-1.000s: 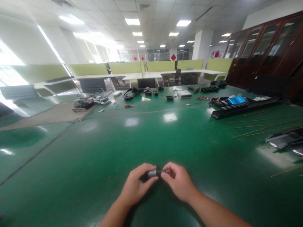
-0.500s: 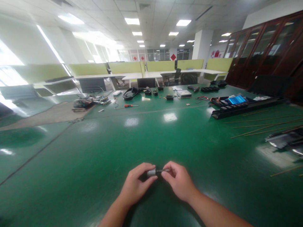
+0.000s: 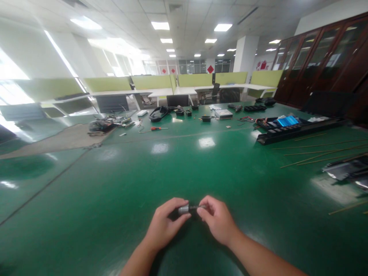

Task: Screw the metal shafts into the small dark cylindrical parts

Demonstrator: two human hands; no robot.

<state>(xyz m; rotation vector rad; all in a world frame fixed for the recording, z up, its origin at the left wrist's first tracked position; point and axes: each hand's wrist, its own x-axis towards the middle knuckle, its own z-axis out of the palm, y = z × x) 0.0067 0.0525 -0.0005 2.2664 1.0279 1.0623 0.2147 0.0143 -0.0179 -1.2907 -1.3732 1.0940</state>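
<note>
My left hand (image 3: pixel 168 222) is closed, with thumb and fingers around a short silver-grey metal cylinder (image 3: pixel 183 209) that has a dark right end. A thin dark metal rod (image 3: pixel 194 207) runs from that end towards my right hand (image 3: pixel 216 219). My right hand is closed, pinching the rod between thumb and fingertips. Its far tip is partly hidden by the fingers. Both hands are low over the near part of the green tabletop (image 3: pixel 184 172), a short gap between them. The cylinder lies roughly level; its exact kind is too small to make out.
Farther off lie an orange-handled screwdriver (image 3: pixel 156 128), a heap of electronic parts (image 3: pixel 110 122), a small black box (image 3: pixel 206 119) and a white flat box (image 3: pixel 223 114). At the right are a long black channel (image 3: pixel 287 132), several thin rods (image 3: pixel 316 147) and dark shiny parts (image 3: pixel 345 168).
My right hand has shifted very slightly to the right, and a little more of the rod shows between the hands. My left hand stays in place with the cylinder.
</note>
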